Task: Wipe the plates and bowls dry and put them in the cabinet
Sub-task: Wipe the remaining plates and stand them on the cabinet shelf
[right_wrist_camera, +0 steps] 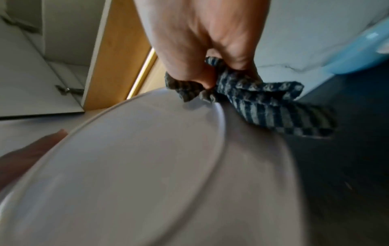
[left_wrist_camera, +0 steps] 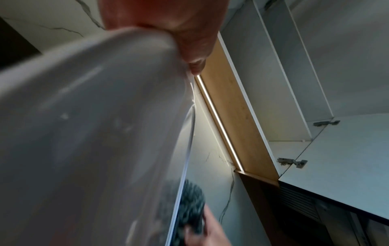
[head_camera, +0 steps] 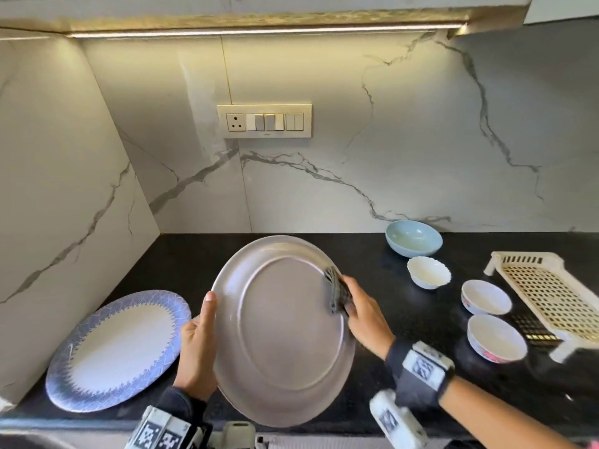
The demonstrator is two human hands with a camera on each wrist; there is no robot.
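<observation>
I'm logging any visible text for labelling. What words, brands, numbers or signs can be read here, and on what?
None can be read.
Switch plate: a tiny mark on its lower edge, too small to read.
Wrist bands: black-and-white square code patterns, no letters.
Plates, bowls, cloth: patterns only, no text.

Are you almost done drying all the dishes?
Not nearly. Nothing shows as put away yet. The left hand holds the grey plate while the right hand rubs its rim with the striped cloth. The blue-rimmed plate and four bowls, like the blue bowl, wait.
</observation>
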